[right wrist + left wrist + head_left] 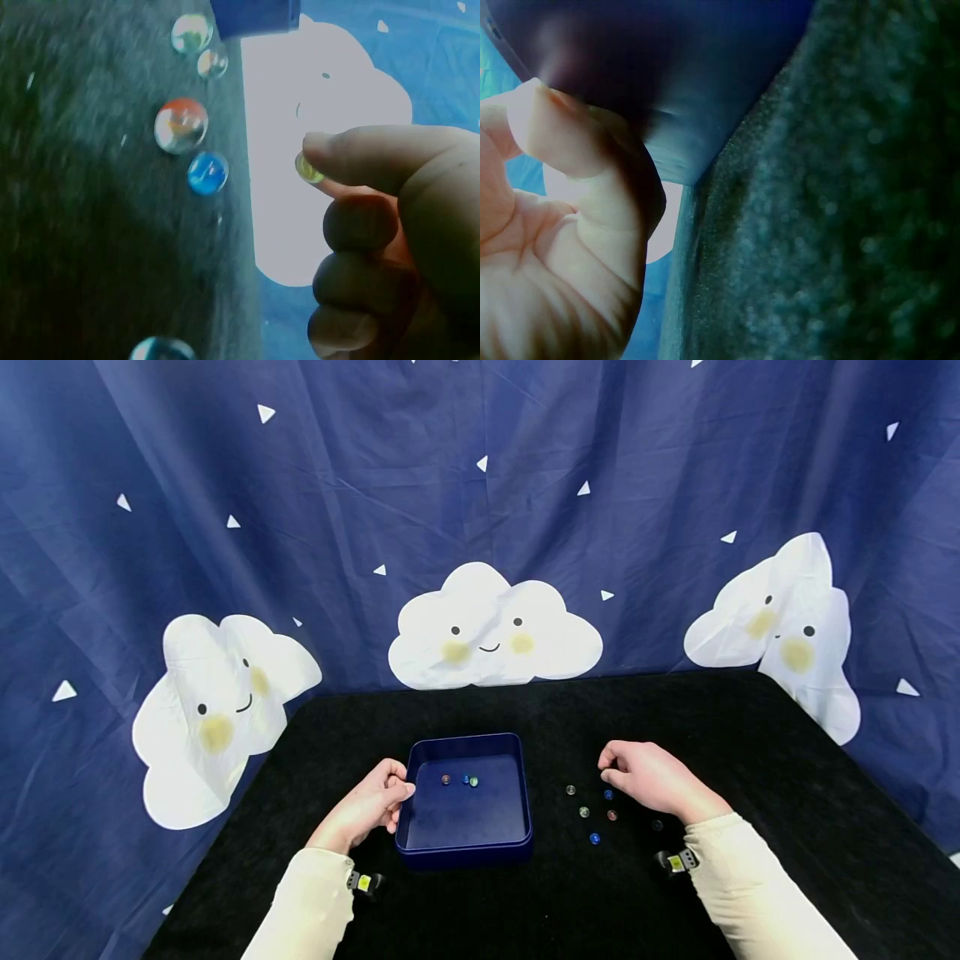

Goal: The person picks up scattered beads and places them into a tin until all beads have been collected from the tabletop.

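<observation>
A navy square box (pixel 463 848) stands on the black cloth, its top uncovered. My left hand (pixel 372 802) grips its left wall, with the thumb at the rim; the left wrist view shows the curled fingers (pixel 592 150) against the box's outer side. Inside lie a reddish marble (pixel 446 780), a blue marble (pixel 466 779) and a green one (pixel 474 782). To the right of the box, my right hand (pixel 660 778) is raised above the cloth. Between its thumb and index finger it pinches a yellow-green marble (pixel 309 168), mostly covered by the fingertips.
Several glass marbles lie loose between box and right hand, among them a blue one (pixel 595 838), a red-and-clear one (pixel 612 815) and a greenish one (pixel 584 812). A dark clear marble (pixel 657 825) sits under the right wrist. A blue curtain (pixel 480 510) hangs behind the table.
</observation>
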{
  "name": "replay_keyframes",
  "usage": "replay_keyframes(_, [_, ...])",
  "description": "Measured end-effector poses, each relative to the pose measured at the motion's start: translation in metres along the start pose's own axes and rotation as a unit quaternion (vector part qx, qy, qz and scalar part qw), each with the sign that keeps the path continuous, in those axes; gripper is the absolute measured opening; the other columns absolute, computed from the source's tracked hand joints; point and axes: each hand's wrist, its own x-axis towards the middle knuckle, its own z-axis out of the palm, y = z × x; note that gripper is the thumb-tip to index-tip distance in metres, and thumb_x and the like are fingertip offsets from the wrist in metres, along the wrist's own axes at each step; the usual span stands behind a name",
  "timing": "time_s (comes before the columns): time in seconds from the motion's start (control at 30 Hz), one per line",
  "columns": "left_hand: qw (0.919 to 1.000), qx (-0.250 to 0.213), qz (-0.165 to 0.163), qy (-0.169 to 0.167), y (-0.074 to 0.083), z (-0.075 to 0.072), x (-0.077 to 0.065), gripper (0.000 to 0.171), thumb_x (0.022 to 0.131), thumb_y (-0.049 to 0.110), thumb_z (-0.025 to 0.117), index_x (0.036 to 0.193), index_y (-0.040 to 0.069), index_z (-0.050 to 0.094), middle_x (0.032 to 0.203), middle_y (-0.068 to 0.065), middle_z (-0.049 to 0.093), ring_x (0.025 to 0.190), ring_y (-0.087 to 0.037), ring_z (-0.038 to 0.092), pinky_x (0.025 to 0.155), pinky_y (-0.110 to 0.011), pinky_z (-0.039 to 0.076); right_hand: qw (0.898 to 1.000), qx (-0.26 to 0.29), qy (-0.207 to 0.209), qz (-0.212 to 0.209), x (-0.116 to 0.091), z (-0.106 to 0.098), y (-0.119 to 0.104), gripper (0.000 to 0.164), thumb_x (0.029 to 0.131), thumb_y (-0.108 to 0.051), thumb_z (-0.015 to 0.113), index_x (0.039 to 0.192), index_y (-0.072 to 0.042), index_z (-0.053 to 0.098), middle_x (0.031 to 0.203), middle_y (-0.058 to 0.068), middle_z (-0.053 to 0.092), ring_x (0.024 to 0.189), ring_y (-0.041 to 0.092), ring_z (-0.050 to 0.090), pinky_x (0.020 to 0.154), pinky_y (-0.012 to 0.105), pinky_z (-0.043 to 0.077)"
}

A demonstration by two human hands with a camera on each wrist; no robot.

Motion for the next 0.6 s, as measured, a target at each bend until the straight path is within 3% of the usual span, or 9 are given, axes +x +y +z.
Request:
replay_keyframes(0.33, [1.0000,-0.006,-0.001,0.000,0.000,0.000,0.000,0.035,0.097,0.006,0.059,0.119,-0.004,0.034,0.079,-0.009,0.048,0.055,-0.014,0.047,0.045,-0.023,0.044,0.999,0.031,0.009,-0.032,0.004,0.004,-0.027,0.008,0.094,-0.020,0.070,0.102,-0.021,0.067,0.063,-0.014,0.049,0.050,0.003,0.054,0.064,0.028,0.047])
replay_keyframes(0.5, [1.0000,-0.009,-0.002,-0.002,-0.002,-0.001,0.001,0.035,0.097,0.006,0.059,0.119,-0.005,0.034,0.079,-0.010,0.049,0.055,-0.014,0.047,0.045,-0.023,0.043,0.996,0.079,-0.008,-0.028,0.002,0.006,-0.041,0.010,0.096,-0.019,0.068,0.102,-0.025,0.064,0.062,-0.011,0.051,0.040,0.010,0.058,0.058,0.026,0.051])
replay_keyframes(0.6, [1.0000,-0.007,-0.002,-0.002,-0.002,-0.001,0.001,0.036,0.097,0.007,0.060,0.119,-0.005,0.034,0.080,-0.010,0.049,0.056,-0.014,0.048,0.045,-0.023,0.044,0.996,0.076,-0.004,-0.045,0.003,0.008,-0.048,0.011,0.095,-0.020,0.068,0.101,-0.028,0.064,0.062,-0.013,0.051,0.043,0.005,0.055,0.057,0.025,0.050])
